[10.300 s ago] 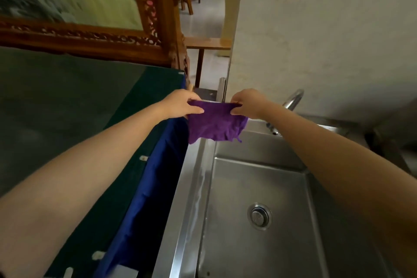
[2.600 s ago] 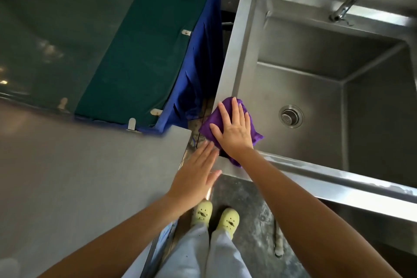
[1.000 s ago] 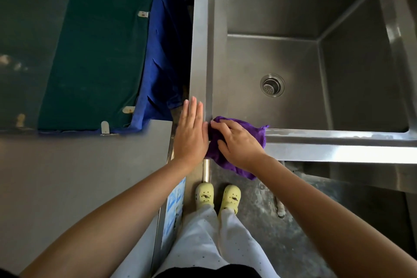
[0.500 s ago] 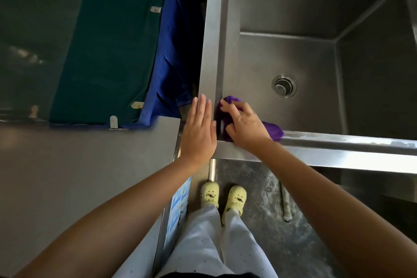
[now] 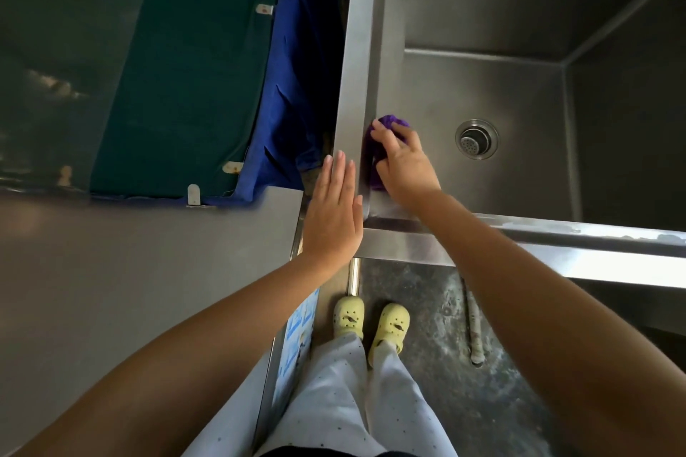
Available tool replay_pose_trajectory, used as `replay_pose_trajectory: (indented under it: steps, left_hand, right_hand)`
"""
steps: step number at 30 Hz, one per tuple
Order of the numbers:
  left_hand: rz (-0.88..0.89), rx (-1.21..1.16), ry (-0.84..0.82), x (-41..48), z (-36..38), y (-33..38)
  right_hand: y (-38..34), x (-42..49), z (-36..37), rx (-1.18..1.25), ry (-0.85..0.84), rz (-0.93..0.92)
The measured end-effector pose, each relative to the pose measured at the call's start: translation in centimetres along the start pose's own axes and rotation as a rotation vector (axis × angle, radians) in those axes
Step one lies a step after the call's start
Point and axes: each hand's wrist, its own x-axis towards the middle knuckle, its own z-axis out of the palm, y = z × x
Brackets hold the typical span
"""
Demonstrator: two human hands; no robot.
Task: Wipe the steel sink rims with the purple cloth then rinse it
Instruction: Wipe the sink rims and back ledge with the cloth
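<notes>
**The right hand [image 5: 402, 167] pressed the purple cloth [image 5: 373, 159] to the sink's left rim [image 5: 354, 85]**

The right hand was curled over the purple cloth, grasping it as a bunched wad. It held the wad against the inner edge of the left rim, just inside the basin near the front corner. The drain [image 5: 477, 139] sat well apart to its right. The left hand [image 5: 334, 215] lay flat with its fingers straight and together. It grasped nothing and rested where the grey desk [image 5: 148, 289] met the sink's corner.

The cloth looked soft, light and limp, so it would likely crumple and slide on the smooth steel. It seemed best held gathered under the palm, with the fingers hooked over its top edge. For rinsing, a firm grip on the whole wad should serve.

A blue-and-white printed panel [image 5: 299, 326] showed on the desk's side, but it was too skewed and small to read. No brand or label could be made out on the cloth or the sink.
</notes>
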Motion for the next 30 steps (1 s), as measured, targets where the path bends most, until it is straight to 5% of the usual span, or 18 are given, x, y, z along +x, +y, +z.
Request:
replay_pose_trajectory:
  steps: [12, 30]
  left_hand:
    - [0.016, -0.074, -0.025, 0.0, 0.0, -0.4]
    - [-0.017, 0.002, -0.078, 0.1, -0.6, 0.2]
  right_hand:
    - [1.4, -9.1, 1.5, -0.298, 0.105, -0.279]
    - [3.5, -10.7, -0.8, -0.407, 0.28, 0.307]
